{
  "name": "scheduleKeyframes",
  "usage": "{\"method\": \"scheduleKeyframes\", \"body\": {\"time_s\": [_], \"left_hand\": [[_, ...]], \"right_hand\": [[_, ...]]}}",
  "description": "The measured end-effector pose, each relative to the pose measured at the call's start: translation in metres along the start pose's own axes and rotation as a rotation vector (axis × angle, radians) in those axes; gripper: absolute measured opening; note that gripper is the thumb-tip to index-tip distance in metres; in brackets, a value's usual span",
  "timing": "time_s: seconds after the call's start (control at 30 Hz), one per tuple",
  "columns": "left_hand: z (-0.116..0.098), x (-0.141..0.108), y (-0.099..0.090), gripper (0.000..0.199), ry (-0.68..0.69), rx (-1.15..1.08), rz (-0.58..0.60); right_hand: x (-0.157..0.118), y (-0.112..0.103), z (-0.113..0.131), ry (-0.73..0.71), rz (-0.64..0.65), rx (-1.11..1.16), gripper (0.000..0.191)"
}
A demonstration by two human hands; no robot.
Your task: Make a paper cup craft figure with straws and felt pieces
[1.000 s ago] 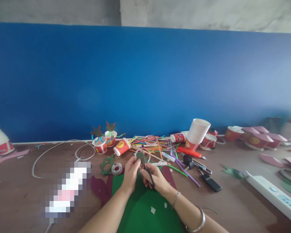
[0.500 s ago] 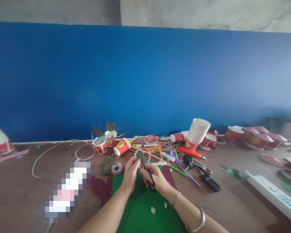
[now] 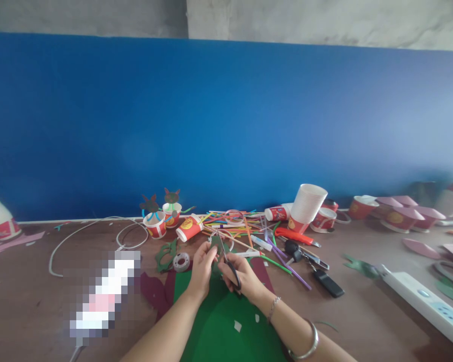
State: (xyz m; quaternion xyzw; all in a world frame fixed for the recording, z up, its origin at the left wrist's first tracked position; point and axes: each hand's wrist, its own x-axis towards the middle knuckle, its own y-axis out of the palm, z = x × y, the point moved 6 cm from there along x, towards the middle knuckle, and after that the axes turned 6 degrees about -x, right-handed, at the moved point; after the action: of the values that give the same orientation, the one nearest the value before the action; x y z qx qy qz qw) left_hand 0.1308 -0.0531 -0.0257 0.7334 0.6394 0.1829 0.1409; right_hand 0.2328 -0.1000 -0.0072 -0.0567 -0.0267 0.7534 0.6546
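Observation:
My left hand (image 3: 203,269) pinches a small dark green paper piece (image 3: 216,243) above the front middle of the table. Black-handled scissors (image 3: 232,274) are in my right hand (image 3: 245,281), their blades pointing up and away beside the paper. Whether the blades are cutting into it is too small to tell. Under both hands lies a large green sheet (image 3: 226,327) with small pale scraps on it, over dark red paper (image 3: 266,274). A tape roll (image 3: 181,262) and a green cut-out (image 3: 166,255) lie just left of my left hand.
Colored straws (image 3: 230,221) lie behind my hands. Paper cups with cat figures (image 3: 155,224) stand left of them. To the right are a cup stack (image 3: 308,206), a red cutter (image 3: 294,236), keys (image 3: 328,282) and a white power strip (image 3: 426,301). A white cable (image 3: 53,256) curves at left.
The scissors' blades have shifted slightly left against the green paper. Both hands keep nearly the same place and hold.

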Motion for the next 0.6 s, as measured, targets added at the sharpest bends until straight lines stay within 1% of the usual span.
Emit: {"method": "scheduleKeyframes", "body": {"time_s": [0.33, 0.6], "left_hand": [[0.0002, 0.0009, -0.0017, 0.027, 0.022, 0.007, -0.007], [-0.0003, 0.0013, -0.0023, 0.029, 0.023, -0.001, -0.011]], "right_hand": [[0.0005, -0.0003, 0.0024, 0.005, 0.001, -0.008, 0.041], [0.0016, -0.0001, -0.0007, -0.003, 0.000, -0.007, 0.042]]}}
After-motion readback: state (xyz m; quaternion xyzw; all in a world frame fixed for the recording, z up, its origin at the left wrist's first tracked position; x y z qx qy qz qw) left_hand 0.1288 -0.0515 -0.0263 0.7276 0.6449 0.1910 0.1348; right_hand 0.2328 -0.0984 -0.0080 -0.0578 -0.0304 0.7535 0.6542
